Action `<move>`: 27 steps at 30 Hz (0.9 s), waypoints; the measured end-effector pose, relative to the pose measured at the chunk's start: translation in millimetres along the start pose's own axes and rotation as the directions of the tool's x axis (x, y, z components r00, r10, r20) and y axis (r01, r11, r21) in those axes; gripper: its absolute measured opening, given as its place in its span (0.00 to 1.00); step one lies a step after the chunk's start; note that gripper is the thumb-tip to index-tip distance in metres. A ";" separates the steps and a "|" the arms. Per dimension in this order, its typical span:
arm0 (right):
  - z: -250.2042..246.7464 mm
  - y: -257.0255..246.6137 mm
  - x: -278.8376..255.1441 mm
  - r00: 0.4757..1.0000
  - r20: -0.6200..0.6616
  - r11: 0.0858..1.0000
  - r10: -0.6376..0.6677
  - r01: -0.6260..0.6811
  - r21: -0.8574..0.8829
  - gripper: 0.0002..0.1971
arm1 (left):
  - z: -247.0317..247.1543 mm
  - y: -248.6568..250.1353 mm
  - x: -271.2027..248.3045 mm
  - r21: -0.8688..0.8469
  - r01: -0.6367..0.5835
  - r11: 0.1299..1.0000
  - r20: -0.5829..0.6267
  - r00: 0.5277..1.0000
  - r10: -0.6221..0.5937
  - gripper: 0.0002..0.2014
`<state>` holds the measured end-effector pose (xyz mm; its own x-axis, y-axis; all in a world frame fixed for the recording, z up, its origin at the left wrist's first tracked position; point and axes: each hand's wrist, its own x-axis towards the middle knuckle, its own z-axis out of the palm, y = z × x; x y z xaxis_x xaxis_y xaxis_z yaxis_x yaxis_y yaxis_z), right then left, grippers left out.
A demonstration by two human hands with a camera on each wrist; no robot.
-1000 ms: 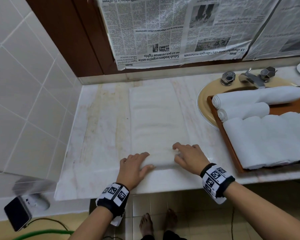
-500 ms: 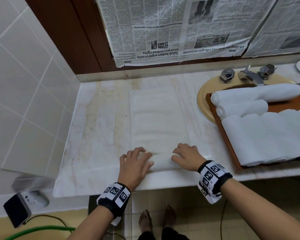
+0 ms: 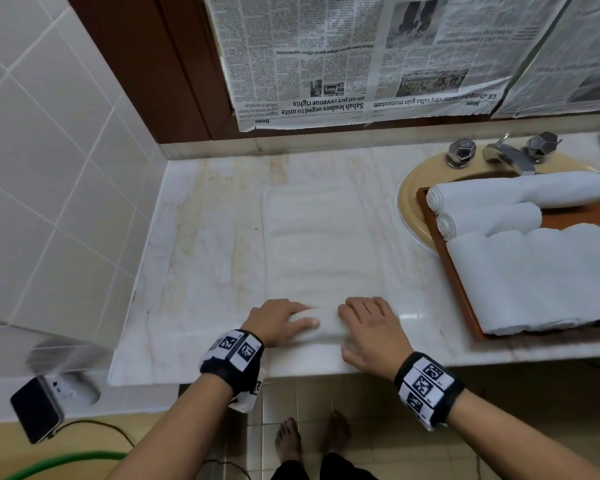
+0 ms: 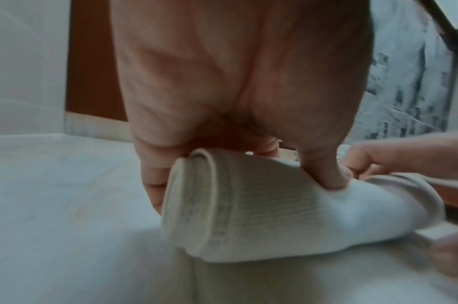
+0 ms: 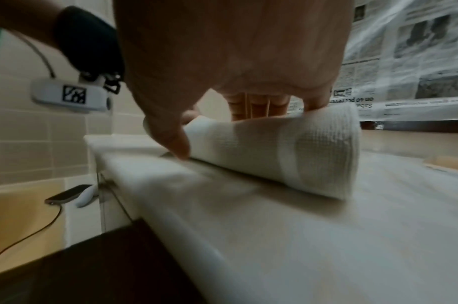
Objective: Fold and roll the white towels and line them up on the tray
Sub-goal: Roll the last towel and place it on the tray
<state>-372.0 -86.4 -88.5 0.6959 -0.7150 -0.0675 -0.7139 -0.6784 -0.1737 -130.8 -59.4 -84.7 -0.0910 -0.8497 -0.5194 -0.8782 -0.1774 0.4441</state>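
Observation:
A white towel (image 3: pixel 323 244) lies as a long folded strip on the marble counter (image 3: pixel 201 271). Its near end is wound into a short roll (image 3: pixel 326 323) (image 4: pixel 261 209) (image 5: pixel 287 152). My left hand (image 3: pixel 291 318) grips the roll's left end, thumb (image 4: pixel 323 172) on top and fingers behind. My right hand (image 3: pixel 364 323) grips the right end, thumb (image 5: pixel 175 144) in front and fingers curled over the back. The wooden tray (image 3: pixel 454 278) at right holds two rolled towels (image 3: pixel 520 190) (image 3: pixel 489 220) and a stack of folded towels (image 3: pixel 534 278).
The tray rests across a yellowish sink (image 3: pixel 406 202) with a metal faucet (image 3: pixel 510 155). Newspaper (image 3: pixel 361 57) covers the wall behind. A tiled wall (image 3: pixel 49 168) bounds the counter at left. A phone (image 3: pixel 35 410) sits on a lower ledge.
Both hands went from lying flat on the towel's near edge to curling round it. The edge has turned over into a thicker roll that has moved slightly away from me.

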 end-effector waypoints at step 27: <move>-29.4 18.9 32.4 0.933 0.354 0.976 0.063 -0.133 0.175 0.29 | 51.4 14.6 -26.9 0.303 -0.008 0.953 -0.438 0.887 0.147 0.33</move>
<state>-365.2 -127.4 -65.1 0.6318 -0.6505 -0.4216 -0.7751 -0.5374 -0.3324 -165.3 -13.6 -101.8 -0.0038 -0.9971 -0.0759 -0.9784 -0.0119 0.2064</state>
